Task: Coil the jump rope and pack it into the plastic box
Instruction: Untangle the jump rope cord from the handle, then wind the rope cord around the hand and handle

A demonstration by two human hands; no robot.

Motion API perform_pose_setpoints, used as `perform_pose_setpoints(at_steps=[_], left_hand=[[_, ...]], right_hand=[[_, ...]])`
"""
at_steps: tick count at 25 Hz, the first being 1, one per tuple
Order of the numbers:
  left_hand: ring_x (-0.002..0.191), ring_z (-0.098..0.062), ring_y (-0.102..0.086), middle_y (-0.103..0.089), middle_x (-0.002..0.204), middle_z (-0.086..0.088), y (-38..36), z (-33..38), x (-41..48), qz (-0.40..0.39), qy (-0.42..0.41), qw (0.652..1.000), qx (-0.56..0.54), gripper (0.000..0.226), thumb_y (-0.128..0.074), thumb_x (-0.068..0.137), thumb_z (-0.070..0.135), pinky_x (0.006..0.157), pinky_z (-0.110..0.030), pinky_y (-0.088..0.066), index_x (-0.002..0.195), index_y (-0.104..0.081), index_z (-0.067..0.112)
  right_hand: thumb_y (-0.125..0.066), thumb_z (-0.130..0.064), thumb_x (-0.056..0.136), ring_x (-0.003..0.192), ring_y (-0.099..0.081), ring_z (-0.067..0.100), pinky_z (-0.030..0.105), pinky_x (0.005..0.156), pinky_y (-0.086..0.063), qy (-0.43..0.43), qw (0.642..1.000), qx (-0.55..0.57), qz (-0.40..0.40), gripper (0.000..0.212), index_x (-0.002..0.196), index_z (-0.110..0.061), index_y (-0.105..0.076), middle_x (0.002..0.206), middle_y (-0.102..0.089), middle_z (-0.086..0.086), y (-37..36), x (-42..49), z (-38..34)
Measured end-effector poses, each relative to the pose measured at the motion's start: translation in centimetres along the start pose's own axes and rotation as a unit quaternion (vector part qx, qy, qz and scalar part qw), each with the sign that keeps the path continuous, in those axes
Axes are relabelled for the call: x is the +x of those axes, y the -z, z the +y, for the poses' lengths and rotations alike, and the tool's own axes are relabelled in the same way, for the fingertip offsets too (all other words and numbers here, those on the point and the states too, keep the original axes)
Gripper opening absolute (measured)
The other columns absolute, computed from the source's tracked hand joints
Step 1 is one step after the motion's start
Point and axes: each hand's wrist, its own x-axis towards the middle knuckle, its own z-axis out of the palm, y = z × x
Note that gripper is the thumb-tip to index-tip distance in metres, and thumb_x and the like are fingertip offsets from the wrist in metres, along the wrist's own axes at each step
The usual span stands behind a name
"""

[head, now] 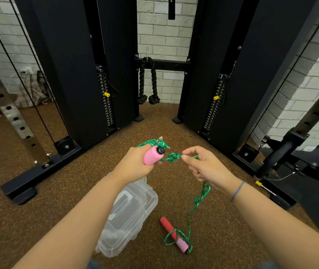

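My left hand (135,162) grips one pink handle (152,156) of the jump rope, with several green loops wound over its fingers. A knotted bunch of the green rope (173,157) spans to my right hand (203,165), which pinches the cord between thumb and forefinger. From there the rope hangs down to the floor and loops around the second handle (174,234), red and pink, lying on the carpet. The clear plastic box (133,212) sits on the floor under my left forearm, lid closed as far as I can tell.
A black cable machine with two weight stacks (107,105) stands ahead, its base rails (38,171) on the brown speckled floor. A black triceps rope (148,82) hangs from the crossbar. More equipment (298,167) lies at the right.
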Motion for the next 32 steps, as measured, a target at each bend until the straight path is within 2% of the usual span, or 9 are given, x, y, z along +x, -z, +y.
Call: perform_pose_setpoints(at_steps=[6,11,14,17,23,25,27,29,32], left_hand=[[0.081,-0.001,-0.065,-0.071,0.079,0.011,0.1,-0.1,-0.1,-0.012,-0.014,1.000,0.017,0.022,-0.061,0.077,0.000,0.066,-0.020,-0.050,0.091,-0.063,0.017],[0.057,0.009,-0.060,-0.073,0.080,0.004,2.3,-0.7,-0.1,0.089,0.055,0.994,-0.042,0.028,-0.059,0.078,-0.003,0.048,-0.007,-0.040,0.096,-0.061,0.018],[0.054,0.003,-0.058,-0.070,0.080,0.000,3.2,-1.3,0.0,0.148,0.088,0.984,-0.041,0.023,-0.057,0.078,-0.004,0.043,-0.010,-0.037,0.094,-0.060,0.013],[0.062,-0.013,-0.053,-0.063,0.080,-0.005,3.5,-1.6,0.1,0.223,0.107,0.969,-0.017,0.017,-0.061,0.078,0.000,0.050,-0.018,-0.039,0.091,-0.063,0.010],[0.063,-0.018,-0.050,-0.068,0.085,-0.008,4.2,-2.3,0.5,0.255,0.165,0.949,-0.082,0.037,-0.059,0.075,0.002,0.058,-0.032,-0.044,0.095,-0.057,0.033],[0.061,-0.012,-0.054,-0.072,0.081,0.000,3.5,-1.4,0.3,0.207,0.175,0.951,-0.151,0.049,-0.060,0.076,0.000,0.062,-0.029,-0.043,0.112,-0.059,0.033],[0.071,-0.013,-0.068,-0.075,0.079,-0.001,2.6,-0.8,0.4,0.164,0.182,0.940,-0.238,0.052,-0.061,0.076,-0.004,0.078,-0.031,-0.048,0.115,-0.059,0.029],[0.080,-0.016,-0.073,-0.076,0.084,-0.004,1.8,0.0,0.4,0.111,0.189,0.927,-0.306,0.053,-0.059,0.076,-0.011,0.087,-0.031,-0.050,0.120,-0.058,0.019],[0.076,-0.021,-0.073,-0.074,0.092,-0.013,0.5,1.7,0.2,0.040,0.189,0.912,-0.363,0.050,-0.055,0.079,-0.014,0.078,-0.026,-0.056,0.124,-0.055,0.008]], right_hand=[[-0.055,-0.044,0.090,0.044,-0.040,0.011,0.025,0.049,-0.035,0.023,0.974,-0.192,0.119,0.034,0.079,-0.012,-0.063,0.052,-0.049,-0.003,1.2,1.0,0.3],[-0.060,-0.047,0.086,0.034,-0.020,0.005,0.016,0.034,-0.017,-0.071,0.981,0.017,0.181,0.037,0.067,-0.016,-0.053,0.049,-0.030,-0.004,6.1,1.4,1.4],[-0.062,-0.045,0.085,0.032,-0.019,0.005,0.014,0.033,-0.015,-0.114,0.978,0.022,0.172,0.032,0.078,-0.014,-0.059,0.043,-0.029,-0.008,8.3,1.0,2.2],[-0.063,-0.055,0.080,0.035,-0.018,0.008,0.016,0.035,-0.017,-0.140,0.976,-0.011,0.167,0.045,0.063,-0.014,-0.054,0.039,-0.027,-0.008,8.4,0.5,2.4],[-0.052,-0.056,0.086,0.055,-0.036,0.019,0.032,0.069,-0.035,-0.109,0.961,-0.158,0.201,0.058,0.048,-0.015,-0.035,0.054,-0.035,0.003,7.8,0.6,2.3],[-0.038,-0.058,0.091,0.061,-0.048,0.018,0.030,0.066,-0.039,-0.101,0.953,-0.239,0.156,0.060,0.056,-0.013,-0.055,0.061,-0.050,0.003,7.3,0.9,2.1],[-0.026,-0.061,0.092,0.086,-0.059,0.016,0.030,0.080,-0.043,-0.068,0.954,-0.277,0.094,0.060,0.089,-0.019,-0.068,0.089,-0.065,0.002,5.9,1.1,1.7],[-0.023,-0.067,0.087,0.114,-0.053,0.015,0.034,0.100,-0.039,-0.017,0.964,-0.264,0.022,0.064,0.124,-0.027,-0.056,0.123,-0.059,-0.004,3.6,1.1,0.8],[-0.034,-0.052,0.094,0.116,-0.045,-0.001,0.019,0.095,-0.034,0.093,0.978,-0.182,-0.037,0.051,0.138,-0.028,-0.040,0.131,-0.047,-0.014,-0.3,0.8,-1.2]])
